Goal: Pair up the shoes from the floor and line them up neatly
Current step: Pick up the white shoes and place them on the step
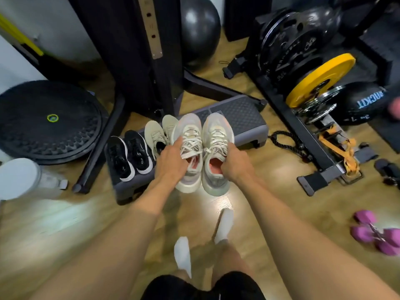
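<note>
The pale lace-up trainers (203,152) hang side by side, one in each hand, toes pointing away from me. From the head view, my left hand (172,158) grips the left shoe at its collar, and my right hand (234,161) has fingers (225,146) closed on the other. They hover over the near edge of the grey step platform (238,118). The black pair (128,155) and beige pair (160,132) already fill its left part; I judge the free stretch lies ahead and slightly right.
</note>
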